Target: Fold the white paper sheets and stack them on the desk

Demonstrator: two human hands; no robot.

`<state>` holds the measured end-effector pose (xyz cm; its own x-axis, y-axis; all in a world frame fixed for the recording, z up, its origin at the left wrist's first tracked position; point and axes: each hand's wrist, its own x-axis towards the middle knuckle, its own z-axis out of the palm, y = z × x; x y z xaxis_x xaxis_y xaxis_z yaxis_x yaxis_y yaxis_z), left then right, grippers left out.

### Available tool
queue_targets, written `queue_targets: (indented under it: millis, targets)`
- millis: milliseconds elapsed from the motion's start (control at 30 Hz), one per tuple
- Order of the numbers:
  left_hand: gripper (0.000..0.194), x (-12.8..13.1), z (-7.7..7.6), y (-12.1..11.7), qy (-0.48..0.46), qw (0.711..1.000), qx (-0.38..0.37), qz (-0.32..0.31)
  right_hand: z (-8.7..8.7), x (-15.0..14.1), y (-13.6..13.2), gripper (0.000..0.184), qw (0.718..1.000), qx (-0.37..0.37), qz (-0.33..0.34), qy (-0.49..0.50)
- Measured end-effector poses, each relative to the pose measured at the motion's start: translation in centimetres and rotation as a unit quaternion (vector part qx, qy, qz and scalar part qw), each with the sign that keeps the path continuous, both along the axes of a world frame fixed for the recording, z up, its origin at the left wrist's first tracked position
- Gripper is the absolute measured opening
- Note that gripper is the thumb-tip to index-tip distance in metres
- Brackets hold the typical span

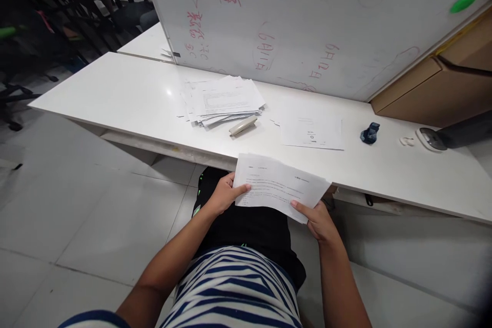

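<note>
Between my two hands is a stack of printed paper sheets (277, 184), held above my lap at the desk's front edge. My left hand (225, 193) grips its left side, thumb on top and fingers underneath. At the lower right, my right hand (317, 219) pinches the sheets the same way. Beyond them on the desk lies a messy pile of papers (230, 96), with a beige stapler-like object (243, 126) at its front edge. To the right, a few more printed sheets (311, 130) lie flat.
On the white desk (126, 87), a dark blue watch-like item (369, 133), small white earbuds (406, 141) and a round grey-and-white device (431, 139) sit at the right. A whiteboard (300, 20) with red writing stands behind, beside a cardboard box (426, 82). Another person sits at the far left.
</note>
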<state>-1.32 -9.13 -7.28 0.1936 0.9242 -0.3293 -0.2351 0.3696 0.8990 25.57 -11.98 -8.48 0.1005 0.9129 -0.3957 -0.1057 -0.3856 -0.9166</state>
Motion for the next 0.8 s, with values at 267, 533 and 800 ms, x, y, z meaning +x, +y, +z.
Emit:
queue_targets:
  millis: [267, 533, 800]
  targets:
    - [0.044, -0.6, 5.2, 4.8, 0.064, 0.982, 0.172, 0.034, 6.3, -0.5, 4.6, 0.044, 0.949, 0.207, -0.076, -0.225]
    - [0.046, 1.1, 6.2, 10.6, 0.094, 0.975, 0.199, 0.013, 5.5, -1.7, 11.7, 0.05, 0.96, 0.223, -0.013, -0.166]
    - [0.041, 1.8, 4.6, 10.1, 0.113, 0.964, 0.238, 0.027, 5.1, -3.0, 11.2, 0.05, 0.963, 0.231, -0.05, -0.13]
